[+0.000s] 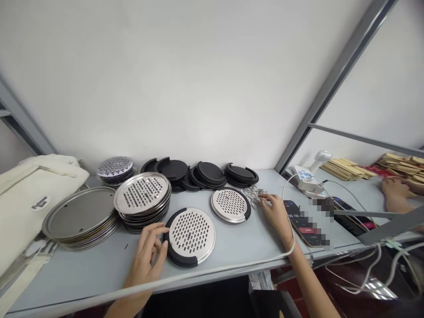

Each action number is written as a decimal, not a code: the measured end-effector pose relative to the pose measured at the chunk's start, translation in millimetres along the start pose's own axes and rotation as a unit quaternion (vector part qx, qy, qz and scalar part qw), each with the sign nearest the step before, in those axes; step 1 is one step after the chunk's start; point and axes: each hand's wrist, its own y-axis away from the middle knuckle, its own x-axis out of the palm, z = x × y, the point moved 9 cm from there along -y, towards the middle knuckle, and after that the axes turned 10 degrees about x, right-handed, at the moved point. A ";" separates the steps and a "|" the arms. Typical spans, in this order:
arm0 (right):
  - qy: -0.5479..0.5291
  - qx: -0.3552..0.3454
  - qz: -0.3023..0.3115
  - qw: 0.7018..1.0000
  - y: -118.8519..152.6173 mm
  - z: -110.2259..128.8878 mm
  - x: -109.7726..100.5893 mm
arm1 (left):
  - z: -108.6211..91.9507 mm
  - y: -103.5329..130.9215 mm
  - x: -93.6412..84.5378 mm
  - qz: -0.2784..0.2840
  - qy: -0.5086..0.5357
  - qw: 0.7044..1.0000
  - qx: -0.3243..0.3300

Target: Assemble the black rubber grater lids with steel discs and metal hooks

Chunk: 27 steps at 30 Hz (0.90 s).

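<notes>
My left hand, fingers apart and curved, is at the left edge of a round perforated metal plate partly set in a black rim. Nothing shows in its grasp. My right hand reaches to a heap of small metal rings or hooks; its thumb and fingertips are close together at the heap's edge, and whether a piece is between them is too small to tell. Between the hands, farther back, lies a second perforated plate with a black rim.
Stacks of perforated plates and plain metal discs stand left, beside a white bag. Black round holders line the wall. Right are a phone, a white cable, wooden pieces and another person's hands.
</notes>
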 end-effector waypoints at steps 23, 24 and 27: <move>0.032 0.111 0.127 0.985 -29.7 -9.1 28.9 | -64.5 -77.1 44.6 0.100 -0.071 0.866 0.485; 0.030 0.114 0.134 0.984 -30.5 -9.2 28.6 | -64.2 -76.6 45.9 0.104 -0.067 0.864 0.488; 0.020 0.131 0.158 0.979 -32.3 -10.7 29.4 | -62.9 -74.7 52.8 0.125 -0.061 0.858 0.494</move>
